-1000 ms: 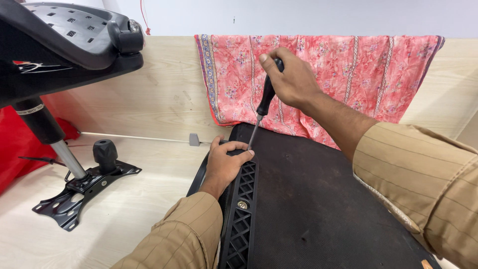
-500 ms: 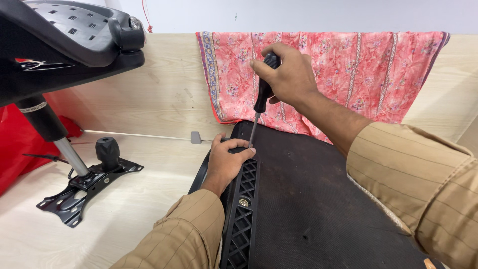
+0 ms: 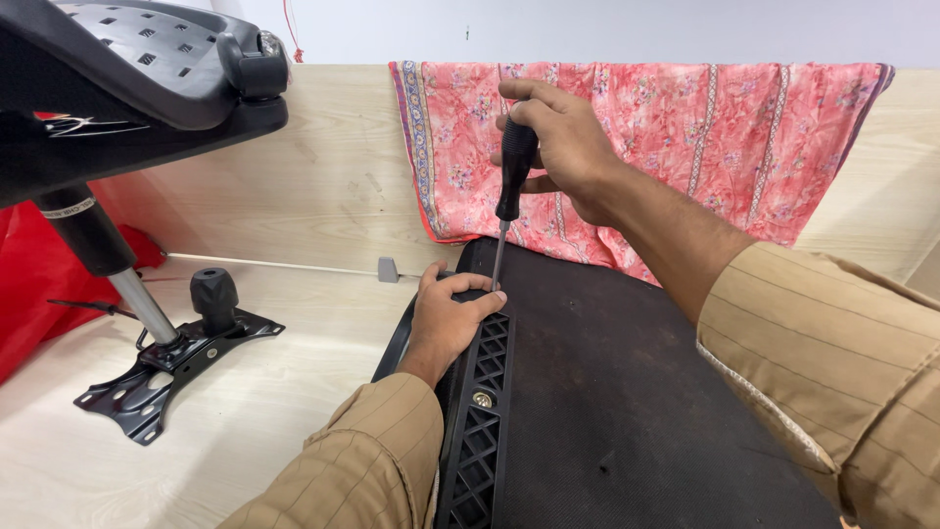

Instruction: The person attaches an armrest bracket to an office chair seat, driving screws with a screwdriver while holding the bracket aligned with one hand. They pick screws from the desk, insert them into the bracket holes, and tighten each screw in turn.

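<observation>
Fingers of the right hand (image 3: 563, 147) wrap tight around the black handle of a screwdriver (image 3: 510, 191), held upright with its thin shaft running down to the top end of a black lattice bracket (image 3: 477, 421). Left hand (image 3: 446, 318) lies beside the tip, fingers curled over the bracket's upper corner, thumb and forefinger closing in next to the shaft as if to steady it; whether they pinch a screw there cannot be told.

Judging by this pose, a screw at the bracket's top end is being turned. That calls for keeping the shaft plumb and pressed down while the right wrist twists, and the left hand holding the bracket firm. Lower down the bracket sits another screw (image 3: 481, 399), bright-headed, already in its hole.

Right of the bracket spreads the black fabric seat back (image 3: 627, 392) it is fixed to, lying flat. Behind the bracket, a pink flowered cloth (image 3: 764, 137) hangs over a pale wooden partition (image 3: 323, 186). Left of the bracket, on the pale floor (image 3: 245, 411), stands a black metal base plate (image 3: 171, 367) with a knob (image 3: 213, 294) and a silver gas cylinder (image 3: 137, 299) rising to a black chair seat (image 3: 127, 69) overhead. Further left is a red sheet (image 3: 39, 294). No package or sign shows; only a small pale marking on the seat's underside, too small to read.
</observation>
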